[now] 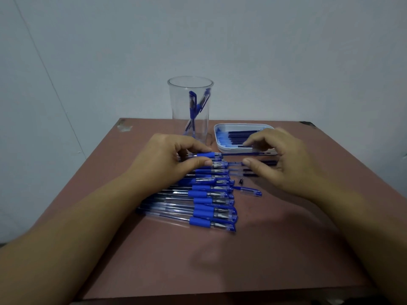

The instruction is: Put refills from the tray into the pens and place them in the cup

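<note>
My left hand (171, 159) grips a clear pen barrel with a blue grip (207, 154) just above the far end of a row of several blue pens (209, 201). A thin dark refill (242, 153) sticks out of that barrel to the right. My right hand (282, 161) holds the refill's other end under its curled fingers, its thumb low near the table. The white tray (220, 147) with several dark refills (240, 135) sits right behind my right hand. The clear cup (190, 81) stands at the back centre, left of the tray, with two blue pens (193, 106) inside.
A loose pen cap (251, 191) and a small black tip piece (241, 180) lie right of the pen row. Loose refills (267, 163) lie under my right hand. The brown table (220, 260) ends close to the cup, at the wall.
</note>
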